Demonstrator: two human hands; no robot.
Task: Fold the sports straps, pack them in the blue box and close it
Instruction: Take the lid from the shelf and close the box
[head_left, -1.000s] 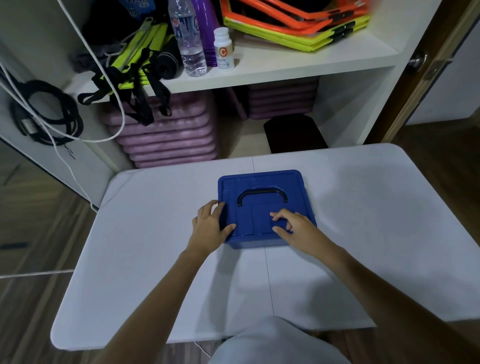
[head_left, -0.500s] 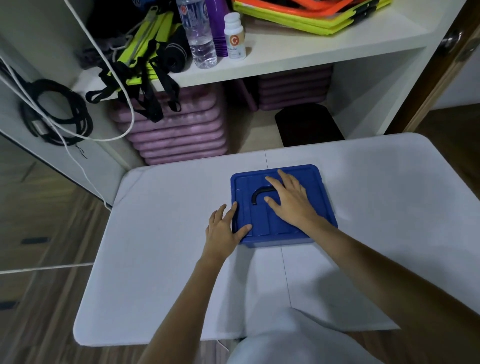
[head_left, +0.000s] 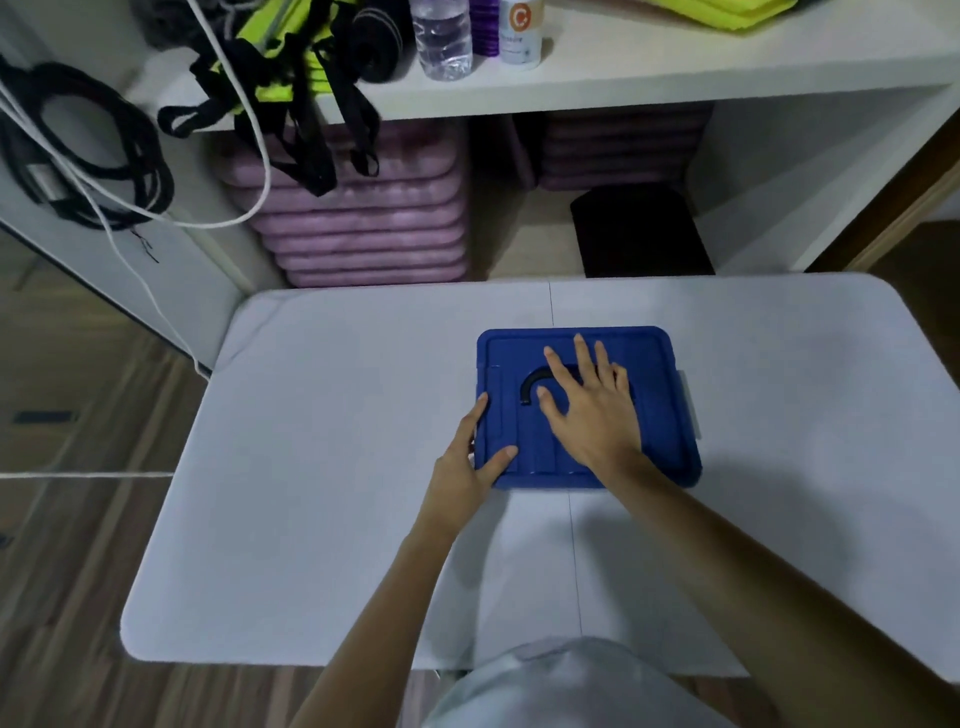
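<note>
Right hand (head_left: 589, 410) lies flat with spread, straight fingers on the lid of the blue box (head_left: 665, 447), partly covering its black handle (head_left: 532, 382). Left hand (head_left: 470, 460) rests against the box's left side, fingers straight, thumb on the lid. Lid on, the box sits mid-tabletop (head_left: 311, 467), nearer the far edge.

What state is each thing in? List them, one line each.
blue box: lid on, flat on the table.
box handle: folded down, partly under the right hand.
right hand: open, fingers spread flat on the lid.
left hand: open, against the box's left edge, thumb on the lid.
water bottle: upright on the shelf.
straps: unfolded, hanging off the shelf.
</note>
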